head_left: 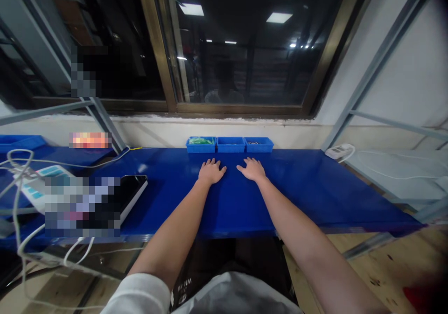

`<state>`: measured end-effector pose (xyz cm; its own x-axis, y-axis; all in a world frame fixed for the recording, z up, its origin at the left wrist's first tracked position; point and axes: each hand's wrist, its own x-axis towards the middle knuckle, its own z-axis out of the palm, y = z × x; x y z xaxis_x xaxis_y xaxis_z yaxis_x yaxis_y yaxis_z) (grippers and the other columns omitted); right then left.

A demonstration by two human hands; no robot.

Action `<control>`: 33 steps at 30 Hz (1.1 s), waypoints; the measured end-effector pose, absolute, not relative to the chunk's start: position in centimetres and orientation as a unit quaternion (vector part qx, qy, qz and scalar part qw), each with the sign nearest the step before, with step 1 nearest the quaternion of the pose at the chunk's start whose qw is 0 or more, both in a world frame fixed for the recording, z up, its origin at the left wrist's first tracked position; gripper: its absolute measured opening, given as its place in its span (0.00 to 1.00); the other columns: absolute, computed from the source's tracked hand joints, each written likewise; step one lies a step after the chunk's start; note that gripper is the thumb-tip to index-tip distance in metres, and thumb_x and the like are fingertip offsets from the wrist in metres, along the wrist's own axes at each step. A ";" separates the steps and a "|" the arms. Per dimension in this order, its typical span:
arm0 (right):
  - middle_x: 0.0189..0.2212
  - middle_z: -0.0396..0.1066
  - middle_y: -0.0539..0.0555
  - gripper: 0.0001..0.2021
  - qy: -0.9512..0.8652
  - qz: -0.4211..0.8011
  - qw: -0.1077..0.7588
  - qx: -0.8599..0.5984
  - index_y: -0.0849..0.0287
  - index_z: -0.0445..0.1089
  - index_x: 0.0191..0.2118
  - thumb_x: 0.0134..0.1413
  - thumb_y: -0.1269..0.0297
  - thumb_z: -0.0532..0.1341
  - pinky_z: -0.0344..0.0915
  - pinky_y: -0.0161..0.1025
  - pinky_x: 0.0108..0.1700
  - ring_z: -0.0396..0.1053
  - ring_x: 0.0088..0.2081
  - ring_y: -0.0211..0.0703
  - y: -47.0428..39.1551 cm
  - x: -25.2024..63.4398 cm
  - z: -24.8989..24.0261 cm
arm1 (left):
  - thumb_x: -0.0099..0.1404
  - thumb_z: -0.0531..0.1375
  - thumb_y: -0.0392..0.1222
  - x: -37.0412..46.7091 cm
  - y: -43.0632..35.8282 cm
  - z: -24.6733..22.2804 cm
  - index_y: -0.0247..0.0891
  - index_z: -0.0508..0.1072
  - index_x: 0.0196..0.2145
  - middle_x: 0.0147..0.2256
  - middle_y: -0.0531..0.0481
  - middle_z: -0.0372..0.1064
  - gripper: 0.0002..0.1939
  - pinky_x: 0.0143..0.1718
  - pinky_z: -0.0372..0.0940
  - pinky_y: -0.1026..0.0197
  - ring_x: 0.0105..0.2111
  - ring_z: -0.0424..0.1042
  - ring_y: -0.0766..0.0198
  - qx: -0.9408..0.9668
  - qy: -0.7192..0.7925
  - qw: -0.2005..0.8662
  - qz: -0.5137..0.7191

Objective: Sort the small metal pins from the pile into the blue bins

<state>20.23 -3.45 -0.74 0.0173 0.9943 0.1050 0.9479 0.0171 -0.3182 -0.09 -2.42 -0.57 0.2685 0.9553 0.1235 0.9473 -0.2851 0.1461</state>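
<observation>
My left hand lies palm down on the blue tabletop, its fingers spread and nothing in it. Beside it, a short gap to the right, my right hand rests flat in the same way, also holding nothing. Just beyond my fingertips three small blue bins stand in a row at the table's back edge. In the left bin are green pieces. The middle bin shows little of its contents. Small dark and shiny pieces lie in the right bin, too small to name.
At the left are a tablet-like device, partly blurred out, a white power strip and loose white cables. A white socket block sits at the right back corner. Grey metal posts flank the table; a window is behind.
</observation>
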 end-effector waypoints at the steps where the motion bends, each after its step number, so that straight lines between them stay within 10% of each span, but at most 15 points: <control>1: 0.62 0.52 0.59 0.34 -0.697 0.074 0.162 -0.694 0.62 0.59 0.59 0.54 0.44 0.49 0.42 0.51 0.62 0.46 0.63 0.55 -3.5 20.3 -0.8 | 0.65 0.42 0.59 -0.1 -2.6 -0.5 0.39 0.61 0.58 0.61 0.40 0.53 0.31 0.59 0.46 0.48 0.62 0.49 0.48 0.797 0.596 0.023 0.093; 33: 0.46 0.71 0.57 0.20 -0.696 0.091 0.222 -0.676 0.57 0.72 0.46 0.47 0.56 0.58 0.62 0.43 0.49 0.67 0.48 0.53 -1.7 20.9 -0.9 | 0.53 0.55 0.64 -1.4 -0.6 2.4 0.47 0.72 0.50 0.49 0.43 0.70 0.31 0.49 0.62 0.51 0.49 0.67 0.46 0.816 0.575 0.055 0.017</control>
